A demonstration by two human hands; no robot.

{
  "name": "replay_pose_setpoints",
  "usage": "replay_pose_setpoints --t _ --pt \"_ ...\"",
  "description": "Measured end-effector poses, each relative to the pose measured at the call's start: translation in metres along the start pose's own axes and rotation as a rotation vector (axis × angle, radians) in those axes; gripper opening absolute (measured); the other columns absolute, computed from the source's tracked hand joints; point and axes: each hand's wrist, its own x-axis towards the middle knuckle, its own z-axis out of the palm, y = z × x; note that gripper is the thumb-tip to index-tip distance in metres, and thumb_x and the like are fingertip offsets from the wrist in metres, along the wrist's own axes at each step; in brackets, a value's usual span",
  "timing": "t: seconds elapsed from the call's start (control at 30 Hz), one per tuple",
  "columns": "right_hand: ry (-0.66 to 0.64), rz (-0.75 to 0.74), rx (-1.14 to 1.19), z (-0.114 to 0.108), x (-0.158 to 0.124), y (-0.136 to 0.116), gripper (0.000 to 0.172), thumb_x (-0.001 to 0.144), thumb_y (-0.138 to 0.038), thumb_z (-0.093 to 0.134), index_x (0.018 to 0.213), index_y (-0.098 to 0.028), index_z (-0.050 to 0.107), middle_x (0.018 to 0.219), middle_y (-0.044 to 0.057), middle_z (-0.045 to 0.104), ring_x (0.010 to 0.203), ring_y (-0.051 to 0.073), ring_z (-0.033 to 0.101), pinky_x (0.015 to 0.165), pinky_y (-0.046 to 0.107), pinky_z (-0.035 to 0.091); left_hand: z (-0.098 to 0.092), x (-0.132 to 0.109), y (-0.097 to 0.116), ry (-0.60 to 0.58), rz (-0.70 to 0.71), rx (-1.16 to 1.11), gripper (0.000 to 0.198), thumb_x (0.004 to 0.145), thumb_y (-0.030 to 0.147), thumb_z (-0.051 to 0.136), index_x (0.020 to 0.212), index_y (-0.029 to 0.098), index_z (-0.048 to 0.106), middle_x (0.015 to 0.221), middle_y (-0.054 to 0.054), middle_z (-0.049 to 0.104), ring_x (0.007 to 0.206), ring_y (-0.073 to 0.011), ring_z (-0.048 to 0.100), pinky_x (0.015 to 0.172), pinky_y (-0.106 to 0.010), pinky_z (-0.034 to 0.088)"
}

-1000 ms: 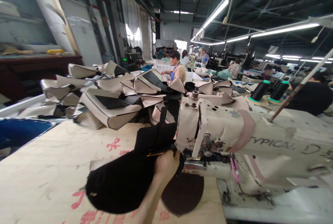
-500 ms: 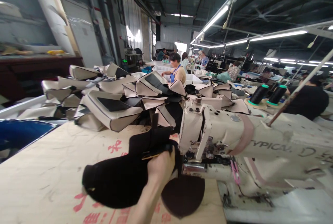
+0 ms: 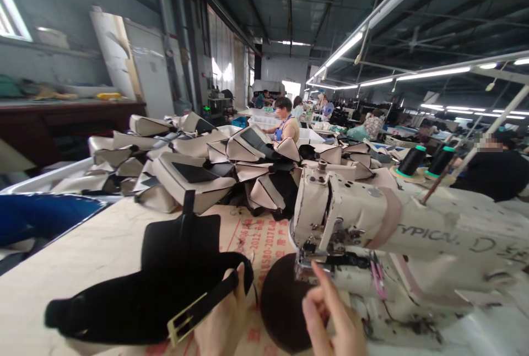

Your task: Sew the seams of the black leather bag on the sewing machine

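My left hand [image 3: 223,314] is closed around a black strap with a gold-coloured buckle [image 3: 178,320] at its near end. The strap lies against a black fabric bag piece [image 3: 119,301], which is spread on the wooden board to the left and has a short strip standing up from it. In front of the sewing machine [image 3: 343,207], my right hand [image 3: 334,312] is open, its index finger extended to just below the presser foot area and the other fingers bent. It appears to hold nothing. A round dark brown plate [image 3: 281,303] lies between the two hands, partly covered by the right one.
Behind the board [image 3: 124,224] rises a pile of beige and black bags [image 3: 194,174]. A blue-lined bin [image 3: 45,215] stands at left. Two black thread spools [image 3: 411,162] sit behind the machine. A seated co-worker [image 3: 287,124] works beyond the pile; another person in black [image 3: 494,171] is at right.
My left hand has drawn the black bag piece left, away from the machine, and the buckled strap now shows clearly. My right hand has come into view by the machine.
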Motion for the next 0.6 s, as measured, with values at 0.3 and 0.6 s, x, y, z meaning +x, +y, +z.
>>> replay_pose_setpoints --t 0.3,0.6 --pt "0.168 0.341 0.230 0.067 0.021 -0.016 0.027 0.091 -0.034 0.038 0.110 -0.016 0.049 0.082 0.006 0.058 0.067 0.013 0.057 0.065 0.024 0.048 0.005 0.001 -0.009 -0.025 0.018 -0.102 0.042 0.089 0.040 0.028 0.095 0.019 0.064 0.077 -0.010 0.067 0.071 -0.0226 0.062 0.062 -0.029 0.044" --pt "0.244 0.320 0.319 0.079 0.017 -0.010 0.023 0.092 -0.030 0.036 0.112 -0.017 0.038 0.078 0.004 0.057 0.059 0.011 0.056 0.058 0.023 0.048 0.026 -0.007 -0.022 -0.064 0.103 -0.239 0.038 0.087 0.033 0.033 0.107 0.017 0.062 0.091 -0.014 0.068 0.080 -0.0261 0.063 0.071 -0.035 0.049"
